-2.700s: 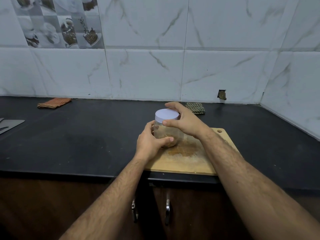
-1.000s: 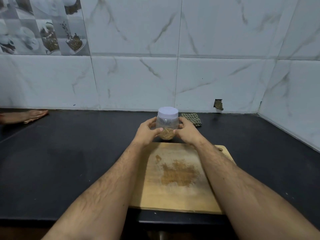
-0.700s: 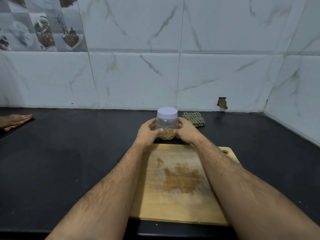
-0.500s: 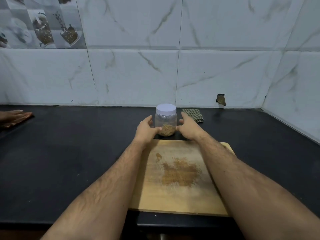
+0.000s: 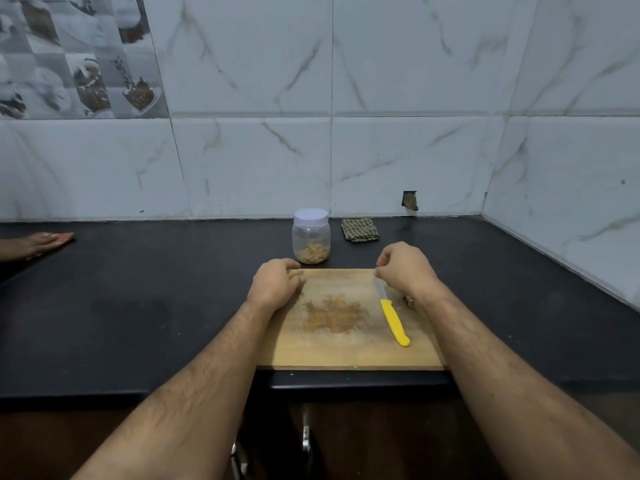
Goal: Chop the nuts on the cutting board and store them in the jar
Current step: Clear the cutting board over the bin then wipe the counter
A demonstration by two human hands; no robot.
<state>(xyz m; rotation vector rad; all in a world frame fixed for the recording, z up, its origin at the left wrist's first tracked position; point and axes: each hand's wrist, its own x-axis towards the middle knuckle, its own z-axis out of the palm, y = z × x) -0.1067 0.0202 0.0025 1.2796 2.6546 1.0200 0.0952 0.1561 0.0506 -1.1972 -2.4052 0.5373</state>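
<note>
Both hands [image 5: 277,284] [image 5: 405,268] off jar [image 5: 311,236], fingers loosely curled, empty, jar just beyond.

Wide bare tabletop [image 5: 138,306] stretches left of the cutting board [image 5: 346,355]. Just beyond the board's far edge stands the jar [image 5: 311,237], with a folded cloth [image 5: 360,230] to its right. The knife [image 5: 393,318] lies along the board's right side; another person's hand [image 5: 38,242] rests far left.
</note>
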